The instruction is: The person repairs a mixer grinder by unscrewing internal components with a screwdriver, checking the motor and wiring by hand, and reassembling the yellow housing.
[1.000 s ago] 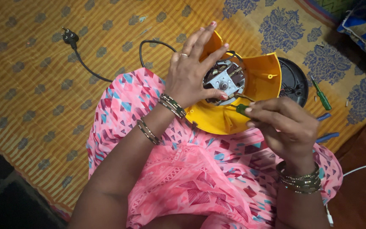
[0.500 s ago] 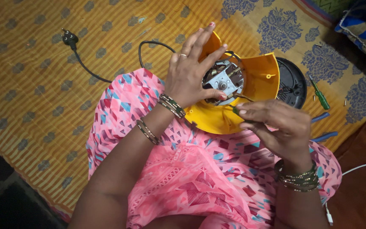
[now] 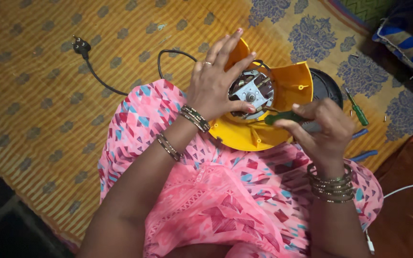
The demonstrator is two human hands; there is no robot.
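Note:
A yellow plastic appliance housing [image 3: 283, 134] rests on my lap, its open underside up. Inside sits a grey metal motor [image 3: 251, 92] with a central shaft. My left hand [image 3: 216, 81] grips the housing's left rim, fingers spread over the edge and thumb touching the motor. My right hand [image 3: 319, 126] holds a green-handled screwdriver [image 3: 283, 117] whose tip points at the motor's lower right side. A black power cord [image 3: 168, 55] runs from the housing to a black plug [image 3: 81, 46] on the mat.
I sit on an orange patterned mat [image 3: 48, 95]. A second green screwdriver [image 3: 358, 111] and blue-handled tools [image 3: 363, 155] lie to the right beside a black round part [image 3: 328, 86]. A white cable [image 3: 407, 187] crosses the floor at right. A blue cushion [image 3: 407, 38] lies top right.
My right hand has shifted slightly right and up with the screwdriver, its tip now nearer the motor. My left hand keeps its grip on the housing.

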